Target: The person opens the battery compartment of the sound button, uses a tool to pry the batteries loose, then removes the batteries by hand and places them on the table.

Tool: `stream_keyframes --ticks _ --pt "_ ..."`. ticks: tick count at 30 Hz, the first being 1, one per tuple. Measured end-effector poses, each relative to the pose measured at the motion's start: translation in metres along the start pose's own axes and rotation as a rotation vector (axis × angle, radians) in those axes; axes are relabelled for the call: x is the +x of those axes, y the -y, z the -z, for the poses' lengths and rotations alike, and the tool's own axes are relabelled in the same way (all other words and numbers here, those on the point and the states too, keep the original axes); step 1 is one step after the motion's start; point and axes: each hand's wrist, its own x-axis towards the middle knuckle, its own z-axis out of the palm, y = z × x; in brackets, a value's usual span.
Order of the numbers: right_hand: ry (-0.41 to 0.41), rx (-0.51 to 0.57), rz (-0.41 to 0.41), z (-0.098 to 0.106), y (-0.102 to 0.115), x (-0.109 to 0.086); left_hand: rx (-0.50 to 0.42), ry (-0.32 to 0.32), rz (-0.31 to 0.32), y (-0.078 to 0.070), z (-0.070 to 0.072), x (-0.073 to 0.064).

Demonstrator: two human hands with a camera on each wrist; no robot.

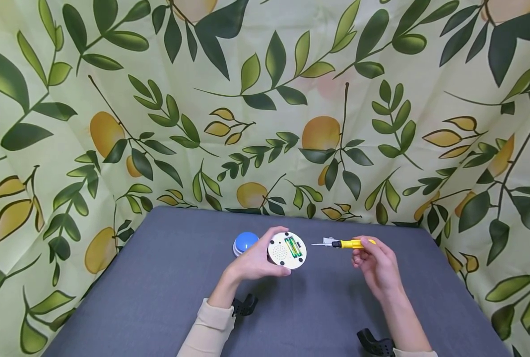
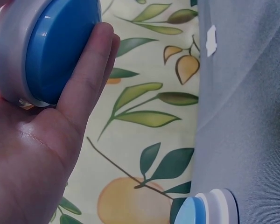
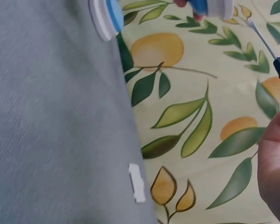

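My left hand (image 1: 251, 260) grips a round push-button device (image 1: 279, 254) above the table, fingers on one edge and thumb on the other. Its white underside faces me in the head view, with green batteries (image 1: 294, 247) showing in an uncovered compartment. The device's blue dome (image 2: 60, 51) appears on its far side in the left wrist view. In my right hand (image 1: 378, 270) is a screwdriver (image 1: 352, 244) with a yellow handle, pinched between thumb and fingers. Its metal tip points left toward the device, a short gap away.
Behind the left hand, a second blue-domed button (image 1: 247, 241) stands on the grey table (image 1: 193, 282). A small white flat piece (image 3: 136, 183) lies near the table's far edge, partly covered by the screwdriver in the head view. Leaf-patterned cloth (image 1: 274, 148) hangs behind and at the sides.
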Motion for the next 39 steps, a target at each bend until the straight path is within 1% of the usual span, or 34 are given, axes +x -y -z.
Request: stream_keyframes --ticks 4,10,17,23,26,32,36,39 --pt "0.003 0.011 0.023 -0.009 0.002 0.000 0.006 0.004 -0.002 -0.001 0.001 0.000" --pt "0.012 0.063 0.061 -0.020 0.002 0.000 0.012 0.005 -0.009 -0.001 0.001 -0.001" --pt "-0.033 0.035 0.048 -0.027 0.000 0.000 0.008 0.006 -0.009 -0.001 -0.001 -0.001" --pt "0.009 0.042 0.074 -0.028 -0.002 0.001 0.004 0.008 -0.011 -0.001 -0.001 -0.001" --pt "0.017 0.044 0.079 -0.030 -0.002 0.002 0.003 0.012 -0.018 -0.002 0.000 -0.001" --pt "-0.015 -0.007 0.040 -0.034 -0.006 0.001 0.012 0.028 -0.021 -0.003 -0.001 -0.001" --pt "-0.052 -0.052 0.010 -0.036 -0.008 0.001 0.005 0.038 -0.022 -0.003 -0.002 -0.002" --pt "-0.056 -0.095 -0.023 -0.037 -0.009 0.001 0.006 0.036 -0.025 -0.002 -0.002 -0.002"
